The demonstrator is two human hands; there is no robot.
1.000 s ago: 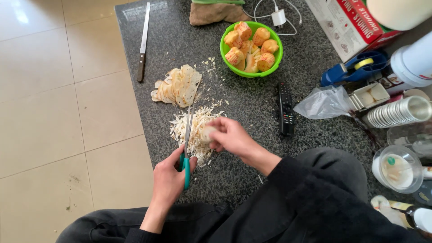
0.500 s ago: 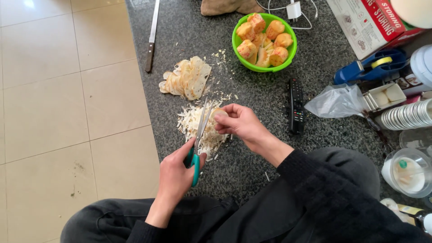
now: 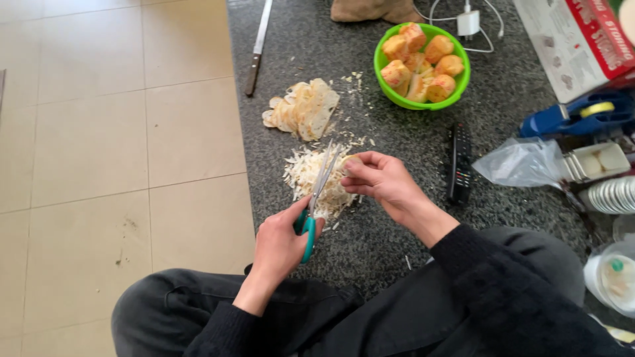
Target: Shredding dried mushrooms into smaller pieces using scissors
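Teal-handled steel scissors [image 3: 316, 198] gripped in the left hand [image 3: 281, 241]; the right hand [image 3: 377, 178] pinches a pale slice [image 3: 349, 160] over white shreds [image 3: 311, 178].

A red-and-white printed cardboard box [image 3: 574, 41] lies at the bench's far right corner. Nearer, right of the black remote, a crumpled clear plastic bag [image 3: 522, 162] rests beside a small clear plastic tray [image 3: 596, 160].

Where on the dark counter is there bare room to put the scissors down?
Bare patches: between the knife and the slice stack; between the shred pile and the green bowl; the near edge below the right hand. The right side, past the remote, is crowded with a bag and containers.
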